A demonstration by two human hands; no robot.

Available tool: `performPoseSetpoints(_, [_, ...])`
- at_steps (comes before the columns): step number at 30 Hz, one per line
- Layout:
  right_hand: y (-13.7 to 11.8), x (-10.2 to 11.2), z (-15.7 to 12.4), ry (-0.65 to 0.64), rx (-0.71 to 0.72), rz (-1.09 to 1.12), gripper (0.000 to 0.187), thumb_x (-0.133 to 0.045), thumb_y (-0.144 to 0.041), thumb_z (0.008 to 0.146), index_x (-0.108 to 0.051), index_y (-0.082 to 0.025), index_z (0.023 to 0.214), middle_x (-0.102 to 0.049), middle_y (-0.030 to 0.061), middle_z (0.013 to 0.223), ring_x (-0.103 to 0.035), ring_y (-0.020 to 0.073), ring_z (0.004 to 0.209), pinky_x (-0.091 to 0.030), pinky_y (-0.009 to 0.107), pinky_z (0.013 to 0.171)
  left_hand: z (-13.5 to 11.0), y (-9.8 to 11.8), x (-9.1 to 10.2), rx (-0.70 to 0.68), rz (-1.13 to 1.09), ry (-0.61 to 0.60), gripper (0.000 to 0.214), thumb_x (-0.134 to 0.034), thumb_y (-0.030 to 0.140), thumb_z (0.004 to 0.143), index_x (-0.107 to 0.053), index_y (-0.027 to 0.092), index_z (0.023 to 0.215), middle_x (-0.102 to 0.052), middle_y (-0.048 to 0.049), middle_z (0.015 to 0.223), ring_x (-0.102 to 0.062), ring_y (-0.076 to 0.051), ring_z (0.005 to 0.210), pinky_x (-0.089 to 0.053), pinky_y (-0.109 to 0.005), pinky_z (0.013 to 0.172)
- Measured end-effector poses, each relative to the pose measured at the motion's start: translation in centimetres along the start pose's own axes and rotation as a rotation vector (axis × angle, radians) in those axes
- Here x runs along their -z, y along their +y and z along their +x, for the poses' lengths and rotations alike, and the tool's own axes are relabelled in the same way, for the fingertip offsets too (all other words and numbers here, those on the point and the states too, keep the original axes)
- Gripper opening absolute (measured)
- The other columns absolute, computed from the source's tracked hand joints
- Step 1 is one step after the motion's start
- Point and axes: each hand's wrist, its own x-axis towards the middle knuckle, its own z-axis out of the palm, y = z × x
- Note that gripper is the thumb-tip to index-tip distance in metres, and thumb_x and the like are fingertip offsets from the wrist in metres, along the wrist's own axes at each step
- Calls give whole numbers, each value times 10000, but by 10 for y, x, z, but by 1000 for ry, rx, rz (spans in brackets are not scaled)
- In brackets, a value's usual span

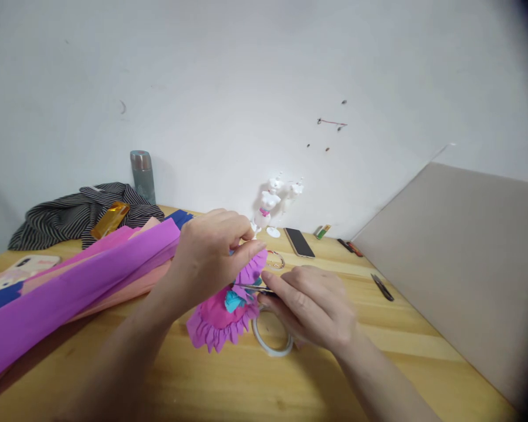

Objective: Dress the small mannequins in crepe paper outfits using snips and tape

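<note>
My left hand (217, 249) is closed at the top of a small paper dress (217, 313), pinching its purple ruffled strip (251, 268). The dress is pink with a purple frilled hem and a turquoise crepe paper bunch (233, 301) at its middle. My right hand (310, 302) is wrapped around a pair of scissors (257, 288), whose blades point left across the purple paper. My hand hides the handles. Just below the scissors a roll of white tape (273, 353) lies on the table, partly behind my right hand.
Long purple and pink crepe paper sheets (92, 287) cover the left side. Behind them are a striped cloth (70, 214) and a flask (143, 176). White mannequin figures (270, 202) stand by the wall. A phone (299, 242) and a dark cutter (382, 287) lie to the right.
</note>
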Motion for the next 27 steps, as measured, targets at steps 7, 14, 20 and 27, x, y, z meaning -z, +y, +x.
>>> performPoseSetpoints(7, [-5, -4, 0, 14, -16, -10, 226, -631, -112, 856, -622, -72, 1078, -568, 4, 585, -542, 138, 523, -401, 266, 470, 0, 1, 0, 5, 25, 14, 223, -652, 155, 786, -551, 163, 588, -488, 48, 519, -433, -87, 499, -316, -224, 495])
performPoseSetpoints(14, [-11, -10, -9, 56, -64, -23, 244, -649, -99, 844, -629, -57, 1084, -593, 32, 624, -514, 137, 543, -398, 266, 483, -2, -1, -1, 21, 22, 11, 207, -666, 148, 772, -552, 162, 600, -488, 51, 526, -436, -87, 502, -314, -220, 494])
performPoseSetpoints(20, [-9, -15, -12, 70, -64, -21, 278, -698, -99, 811, -639, -40, 1076, -614, 50, 655, -547, 145, 579, -432, 269, 516, -2, 0, -1, 16, 13, 17, 200, -678, 125, 752, -556, 155, 596, -489, 44, 521, -428, -88, 498, -313, -227, 495])
performPoseSetpoints(27, [-5, -14, -8, 46, -20, -8, 238, -661, -123, 850, -627, -66, 1078, -602, 32, 633, -536, 134, 567, -420, 261, 514, -2, 0, -1, 25, 12, 8, 232, -670, 136, 768, -527, 156, 587, -466, 56, 525, -425, -81, 504, -305, -217, 502])
